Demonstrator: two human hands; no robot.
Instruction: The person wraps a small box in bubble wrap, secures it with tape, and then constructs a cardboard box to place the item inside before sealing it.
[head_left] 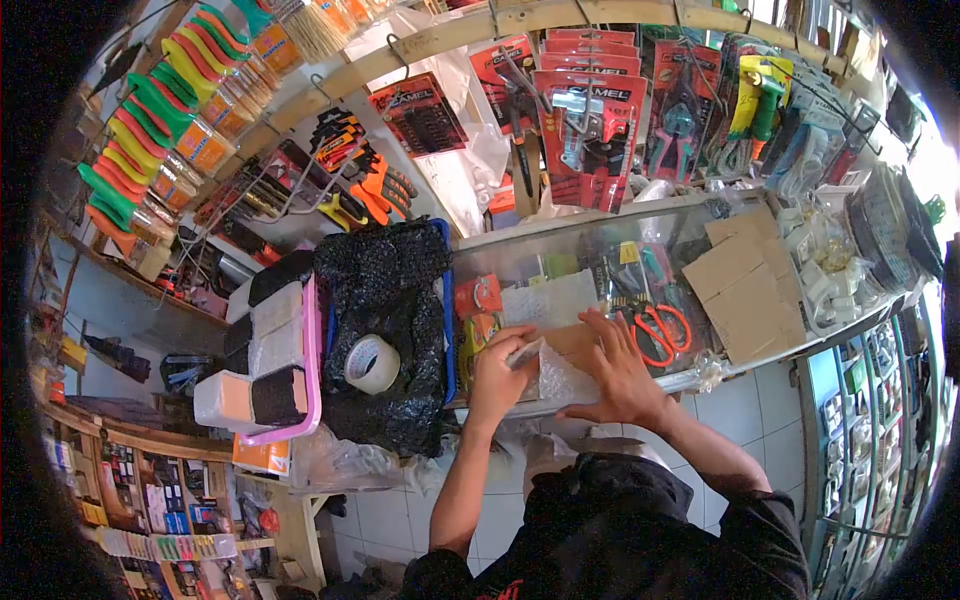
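A small sheet of clear bubble wrap (562, 382) lies at the front edge of the glass counter between my hands, with a piece of brown cardboard (568, 345) just behind it. My left hand (497, 382) is closed at the left side of the wrap, and a whitish edge pokes out between thumb and fingers. Over the right side of the cardboard, my right hand (622, 378) is spread with fingers stretched out, touching it. Orange-handled scissors (662, 335) lie right beside those fingers.
Flat cardboard sheets (745, 285) rest on the counter at right. To the left, a roll of clear tape (371, 364) sits on black bubble wrap (385, 270) in a blue crate. A pink basket (312, 370) holds wrapped boxes. Packaged tools (592, 130) hang above the counter's back.
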